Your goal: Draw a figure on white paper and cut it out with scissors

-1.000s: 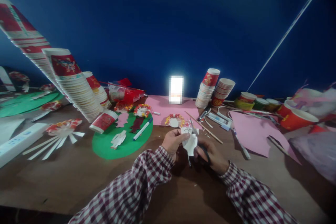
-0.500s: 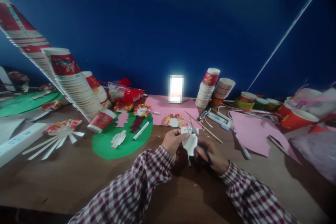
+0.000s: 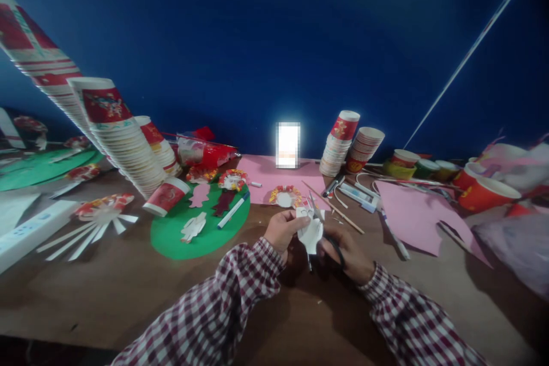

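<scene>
My left hand (image 3: 281,233) pinches a small white paper piece (image 3: 309,235) between thumb and fingers, above the table. My right hand (image 3: 348,254) is closed round the dark handles of a pair of scissors (image 3: 315,209), whose blades lie at the paper's upper right edge. Just beyond the paper, a flower-like ring of red and yellow paper (image 3: 285,195) rests on a pink sheet (image 3: 257,177). To the left, a green paper disc (image 3: 171,246) carries a white cut-out figure (image 3: 194,227), a pink one (image 3: 199,195), a dark red one (image 3: 223,202) and a marker (image 3: 233,211).
Tall leaning stacks of paper cups (image 3: 115,126) stand at the left, beside a tipped cup (image 3: 167,197). Shorter cup stacks (image 3: 341,143) are behind on the right. Nearby lie a thin wooden stick (image 3: 338,210), a cut pink sheet (image 3: 416,214) and a plastic bag (image 3: 518,246). A bright screen (image 3: 287,146) stands at the back.
Almost nothing differs. The scissors' blades have shifted very slightly at the paper's edge, while both hands stay in nearly the same place.
</scene>
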`<action>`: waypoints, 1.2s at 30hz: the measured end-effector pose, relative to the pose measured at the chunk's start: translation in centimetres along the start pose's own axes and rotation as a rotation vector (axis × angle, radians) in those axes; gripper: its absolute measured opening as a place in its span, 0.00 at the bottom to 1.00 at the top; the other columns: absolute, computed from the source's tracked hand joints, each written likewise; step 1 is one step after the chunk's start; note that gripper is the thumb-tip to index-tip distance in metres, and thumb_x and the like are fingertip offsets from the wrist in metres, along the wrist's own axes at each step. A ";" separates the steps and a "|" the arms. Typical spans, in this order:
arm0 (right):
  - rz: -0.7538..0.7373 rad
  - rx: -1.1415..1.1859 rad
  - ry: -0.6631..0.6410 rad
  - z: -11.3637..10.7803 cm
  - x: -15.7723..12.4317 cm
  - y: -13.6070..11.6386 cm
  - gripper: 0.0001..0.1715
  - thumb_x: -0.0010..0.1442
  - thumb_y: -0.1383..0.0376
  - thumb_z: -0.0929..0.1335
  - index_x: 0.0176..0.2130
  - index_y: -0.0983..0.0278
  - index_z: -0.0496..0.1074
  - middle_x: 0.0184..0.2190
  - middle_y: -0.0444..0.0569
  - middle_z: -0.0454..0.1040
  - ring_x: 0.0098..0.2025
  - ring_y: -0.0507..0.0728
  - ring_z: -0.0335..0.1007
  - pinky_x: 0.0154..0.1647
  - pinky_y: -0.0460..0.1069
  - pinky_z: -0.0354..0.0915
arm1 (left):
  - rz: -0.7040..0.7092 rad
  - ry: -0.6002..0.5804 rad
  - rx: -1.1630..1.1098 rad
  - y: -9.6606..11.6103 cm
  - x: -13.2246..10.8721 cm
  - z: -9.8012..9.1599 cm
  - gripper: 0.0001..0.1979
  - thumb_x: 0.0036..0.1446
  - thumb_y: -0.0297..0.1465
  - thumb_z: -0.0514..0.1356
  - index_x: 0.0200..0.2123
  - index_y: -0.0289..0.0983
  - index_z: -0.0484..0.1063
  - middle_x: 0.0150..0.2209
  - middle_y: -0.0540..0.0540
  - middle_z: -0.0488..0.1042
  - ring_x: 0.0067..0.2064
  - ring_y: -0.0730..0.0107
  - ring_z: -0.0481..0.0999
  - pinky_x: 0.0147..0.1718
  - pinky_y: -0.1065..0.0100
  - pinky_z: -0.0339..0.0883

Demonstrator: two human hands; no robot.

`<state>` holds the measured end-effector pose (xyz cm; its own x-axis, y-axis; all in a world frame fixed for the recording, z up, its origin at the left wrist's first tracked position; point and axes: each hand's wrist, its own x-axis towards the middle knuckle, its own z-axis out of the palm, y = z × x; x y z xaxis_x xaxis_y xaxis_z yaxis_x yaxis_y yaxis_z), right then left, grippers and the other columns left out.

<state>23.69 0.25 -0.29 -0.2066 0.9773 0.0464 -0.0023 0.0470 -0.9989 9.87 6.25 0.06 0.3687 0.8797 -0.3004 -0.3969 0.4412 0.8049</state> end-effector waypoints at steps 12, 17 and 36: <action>0.017 -0.019 0.006 -0.2 -0.1 0.2 0.22 0.51 0.51 0.68 0.35 0.68 0.70 0.18 0.40 0.63 0.18 0.47 0.57 0.17 0.42 0.53 | 0.013 -0.014 -0.016 -0.6 0.5 -0.4 0.20 0.29 0.33 0.71 0.26 0.29 0.70 0.22 0.44 0.74 0.22 0.72 0.71 0.24 0.70 0.63; 0.018 -0.025 0.006 -0.2 -0.1 0.2 0.22 0.50 0.52 0.69 0.36 0.68 0.70 0.18 0.40 0.63 0.18 0.46 0.57 0.17 0.42 0.54 | 0.016 -0.016 -0.022 -0.6 0.5 -0.4 0.19 0.29 0.33 0.71 0.25 0.29 0.70 0.22 0.45 0.73 0.22 0.72 0.71 0.24 0.70 0.63; 0.029 -0.026 0.012 0.0 -0.1 -0.3 0.24 0.51 0.49 0.68 0.35 0.68 0.70 0.17 0.40 0.61 0.18 0.47 0.57 0.17 0.43 0.52 | 0.027 -0.024 -0.016 -0.7 0.7 -0.5 0.19 0.30 0.33 0.71 0.26 0.29 0.71 0.23 0.43 0.74 0.22 0.71 0.71 0.24 0.69 0.63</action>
<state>23.74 0.14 0.00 -0.1945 0.9807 0.0181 0.0290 0.0242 -0.9993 10.02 6.59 -0.98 0.3772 0.8871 -0.2660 -0.4200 0.4199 0.8045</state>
